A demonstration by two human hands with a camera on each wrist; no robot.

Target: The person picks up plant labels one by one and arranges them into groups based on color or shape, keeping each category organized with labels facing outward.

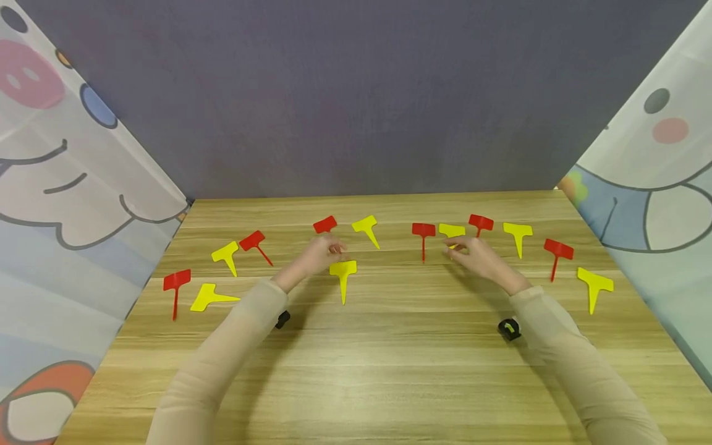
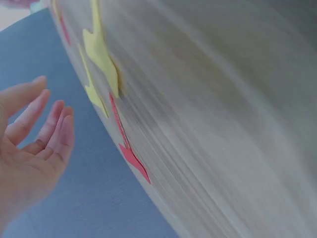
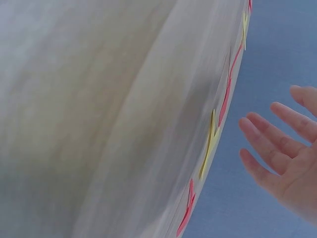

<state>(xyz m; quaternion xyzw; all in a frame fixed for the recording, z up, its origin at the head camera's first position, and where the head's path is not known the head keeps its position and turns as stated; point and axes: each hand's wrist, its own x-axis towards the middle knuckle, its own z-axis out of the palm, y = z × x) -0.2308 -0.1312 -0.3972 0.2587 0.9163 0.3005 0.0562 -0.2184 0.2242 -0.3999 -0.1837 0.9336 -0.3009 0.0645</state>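
My left hand (image 1: 322,254) hovers over the middle left of the wooden table, its fingers loosely bent with nothing between them. Just behind it is a red T-shaped plant label (image 1: 325,224), its stem partly hidden. A yellow T-shaped label (image 1: 343,269) lies at the near side of that hand, stem toward me. Over the right half, my right hand (image 1: 474,256) is also raised, fingers loosely curved and holding nothing. It covers part of a yellow label (image 1: 451,230) and the stem of a red label (image 1: 481,222). In the right wrist view the fingers (image 3: 270,144) are spread apart.
Several more red and yellow labels form a rough arc, from a red label (image 1: 177,279) at left to a yellow label (image 1: 595,281) at right. A grey wall (image 1: 367,123) rises behind the table (image 1: 378,383). Printed cloths (image 1: 72,179) flank it. Small black devices (image 1: 508,329) show beside the wrists.
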